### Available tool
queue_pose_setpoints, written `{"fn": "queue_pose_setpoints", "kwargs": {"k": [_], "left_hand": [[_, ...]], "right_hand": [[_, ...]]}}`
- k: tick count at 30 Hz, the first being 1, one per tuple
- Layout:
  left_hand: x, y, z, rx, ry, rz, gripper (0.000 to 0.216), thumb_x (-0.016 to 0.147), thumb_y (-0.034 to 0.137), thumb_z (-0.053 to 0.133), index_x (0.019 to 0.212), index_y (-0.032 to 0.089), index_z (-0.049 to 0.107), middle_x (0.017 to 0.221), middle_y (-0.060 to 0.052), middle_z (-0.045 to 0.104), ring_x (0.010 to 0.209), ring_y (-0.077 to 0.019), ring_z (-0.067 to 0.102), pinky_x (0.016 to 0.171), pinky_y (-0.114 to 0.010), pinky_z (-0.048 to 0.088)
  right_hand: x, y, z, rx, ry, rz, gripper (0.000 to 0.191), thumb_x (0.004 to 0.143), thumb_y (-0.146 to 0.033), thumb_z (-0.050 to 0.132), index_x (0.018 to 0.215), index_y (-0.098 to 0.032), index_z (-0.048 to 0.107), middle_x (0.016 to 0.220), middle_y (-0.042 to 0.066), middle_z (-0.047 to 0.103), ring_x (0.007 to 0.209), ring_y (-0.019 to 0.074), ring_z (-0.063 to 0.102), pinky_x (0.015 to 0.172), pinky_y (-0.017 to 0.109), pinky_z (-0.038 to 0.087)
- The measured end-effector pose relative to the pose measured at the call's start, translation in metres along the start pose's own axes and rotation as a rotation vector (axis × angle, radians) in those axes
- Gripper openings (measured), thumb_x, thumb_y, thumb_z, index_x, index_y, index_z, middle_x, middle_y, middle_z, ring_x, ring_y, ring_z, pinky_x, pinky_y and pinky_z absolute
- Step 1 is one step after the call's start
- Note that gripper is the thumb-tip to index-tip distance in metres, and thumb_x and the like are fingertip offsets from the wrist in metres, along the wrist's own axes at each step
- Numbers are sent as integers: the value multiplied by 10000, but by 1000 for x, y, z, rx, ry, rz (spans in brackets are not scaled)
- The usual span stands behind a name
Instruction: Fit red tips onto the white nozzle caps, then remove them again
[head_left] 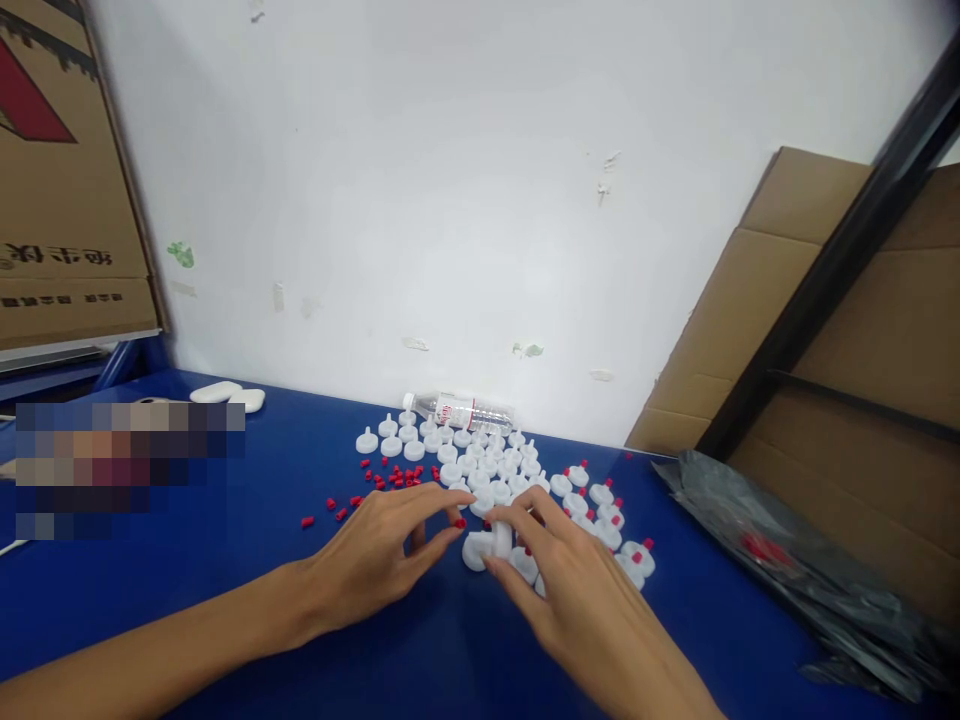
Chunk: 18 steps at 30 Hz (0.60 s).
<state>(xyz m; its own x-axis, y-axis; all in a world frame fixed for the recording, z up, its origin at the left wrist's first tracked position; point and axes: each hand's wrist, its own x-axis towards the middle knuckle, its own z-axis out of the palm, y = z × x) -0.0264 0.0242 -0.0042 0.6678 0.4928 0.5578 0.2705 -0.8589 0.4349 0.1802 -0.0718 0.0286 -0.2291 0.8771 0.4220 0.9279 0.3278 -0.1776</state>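
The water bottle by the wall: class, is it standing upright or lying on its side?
Lying on its side. The water bottle rests lengthwise on the blue table against the wall, cap pointing left, behind the white caps.

Small assembly or packing workshop: blue counter (225, 600) against a bare white wall (450, 200), batches of white plastic caps (480, 465) and red plugs (390, 478), cardboard boxes (825, 330) stacked left and right, black plastic bag (787, 560) on the right.

Open blue desk (225, 600) is left on the near left side. The way ahead is blocked by white caps (480, 465), the right by a black bag (787, 560).
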Motion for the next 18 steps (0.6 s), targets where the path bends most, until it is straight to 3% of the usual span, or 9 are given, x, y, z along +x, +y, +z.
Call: {"fn": "queue_pose_setpoints", "kwargs": {"k": [4,7,18], "left_hand": [[-2,-5,2,-1,0,69,216,993,233,515,1117,237,692,965,-42,670,731,-117,615,650,-204,494],[-2,-8,3,-24,39,121,243,996,225,521,1178,246,681,971,-55,662,790,-132,624,703,-226,504],[-2,-4,2,-44,92,178,335,997,166,514,1290,289,620,982,-46,630,781,-118,599,652,-216,458]], "right_hand": [[1,1,1,36,-10,-8,268,948,-286,581,1215,-290,563,1227,51,611,960,217,685,809,368,574],[1,2,3,47,-20,0,303,940,-307,607,1240,-293,568,1172,35,679,1044,242,671,900,416,552],[0,2,5,-14,19,-30,360,923,-294,637,1279,-291,583,1167,30,698,1053,252,670,955,489,526]]}}
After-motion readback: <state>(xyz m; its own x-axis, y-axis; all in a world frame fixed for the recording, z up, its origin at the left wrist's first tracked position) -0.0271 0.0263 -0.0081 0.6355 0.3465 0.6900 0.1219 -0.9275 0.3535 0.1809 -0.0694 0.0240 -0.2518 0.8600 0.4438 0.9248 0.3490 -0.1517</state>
